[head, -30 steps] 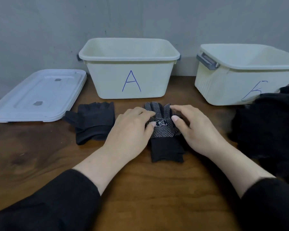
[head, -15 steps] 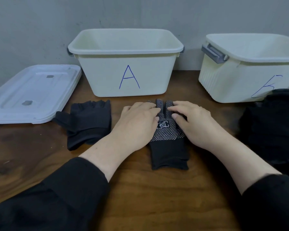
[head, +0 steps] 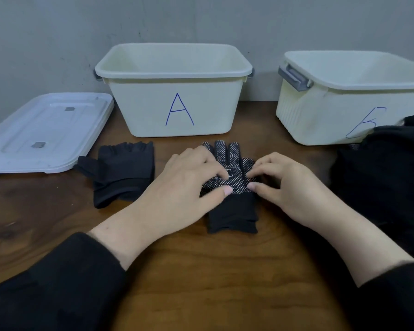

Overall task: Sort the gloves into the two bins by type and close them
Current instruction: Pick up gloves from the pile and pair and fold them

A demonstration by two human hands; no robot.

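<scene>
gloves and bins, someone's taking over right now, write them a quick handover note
Left hand and right hand: both rest on the dotted glove, fingertips curled onto its palm, on the table in front of bin A.
A plain black glove lies left of it; a dark pile of gloves sits at right, in front of bin B.
One lid lies flat at left.
Done: nothing visibly binned; what shows of bin A's inside is bare, and both bins are open.
Left: sort all gloves by type, then close both bins.
</scene>
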